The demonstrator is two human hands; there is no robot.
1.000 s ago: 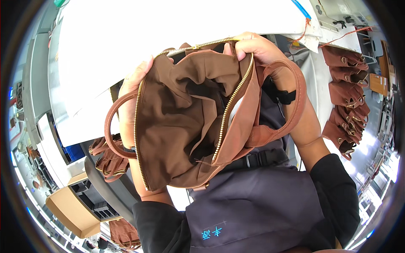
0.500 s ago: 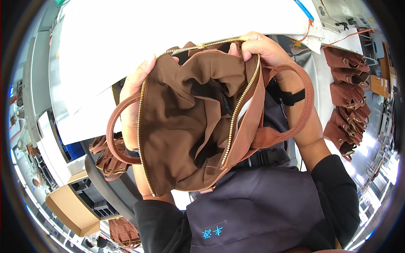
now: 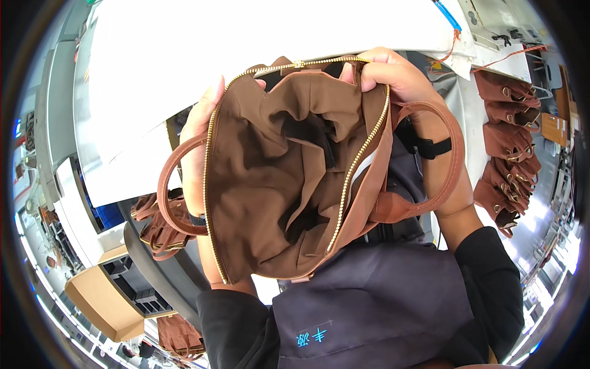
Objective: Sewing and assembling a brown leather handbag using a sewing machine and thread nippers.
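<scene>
A reddish-brown handbag with a brown cloth lining is held up in front of me, its mouth spread wide toward the camera. A gold zipper runs along both sides of the mouth, and its slider shows at the far end. My left hand grips the far left edge, thumb outside and a fingertip inside the mouth. At the far right corner my right hand pinches the rim, thumb and fingers around the zipper edge. One handle loops out on the left; the other handle hangs over my right forearm.
Beyond the bag lies a white tabletop. Several similar brown bags line the right side, and more bags sit at the left behind my forearm. An open cardboard box with dark dividers stands lower left. A blue tool lies at the table's far right.
The bag and both hands have shifted slightly right, and its mouth is spread a little wider. My grip on the rim looks the same.
</scene>
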